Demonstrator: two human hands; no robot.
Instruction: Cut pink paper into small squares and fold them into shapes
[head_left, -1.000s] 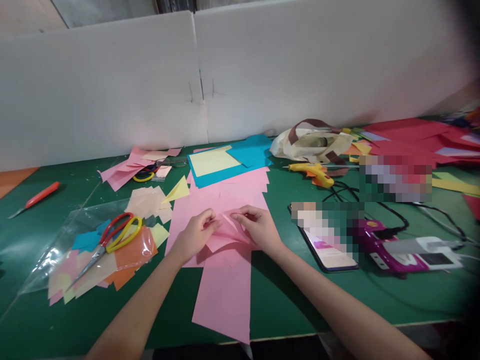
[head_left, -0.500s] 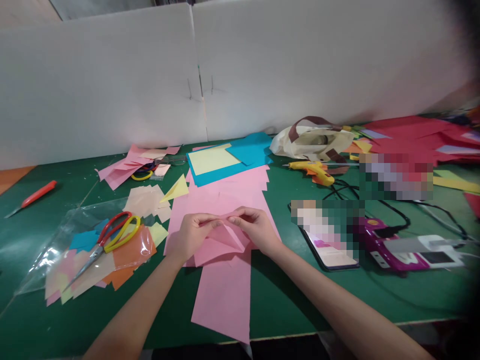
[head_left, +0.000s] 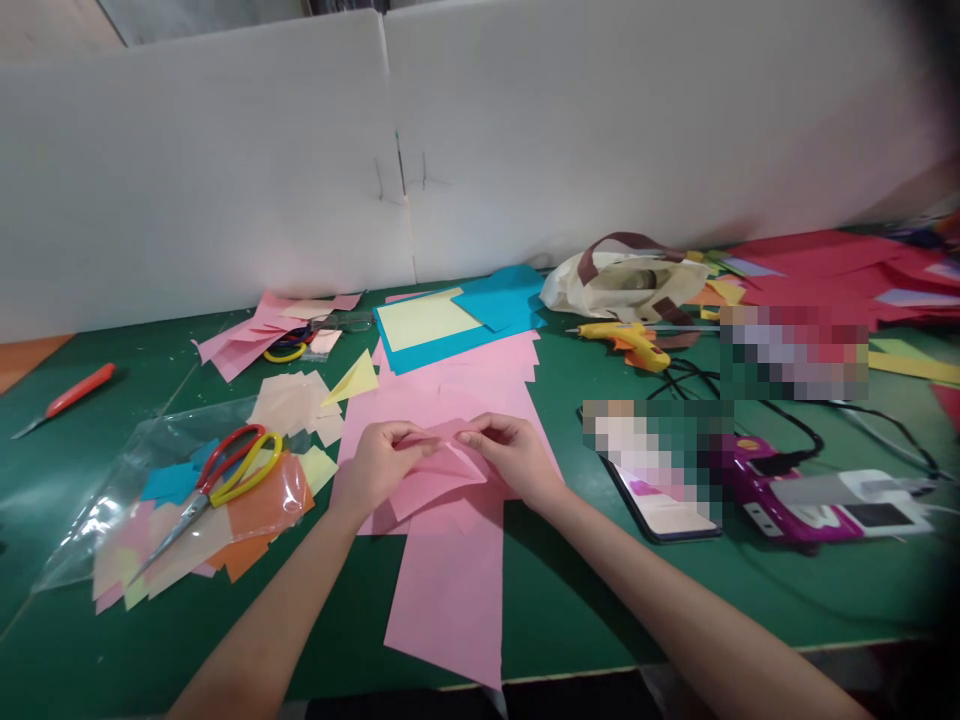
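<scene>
Plain pink paper (head_left: 439, 480), red-and-yellow-handled scissors (head_left: 202, 492), yellow glue gun (head_left: 634, 344), plain green tabletop (head_left: 555, 620)

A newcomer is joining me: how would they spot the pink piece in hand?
On the green table, find the central pink sheets. Over them, the left hand and right hand pinch a pink piece; unlike those sheets, it's folded and held.

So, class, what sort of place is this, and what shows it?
Probably a papercraft workspace: pink paper, red-and-yellow scissors and a yellow glue gun share a green table.
</scene>
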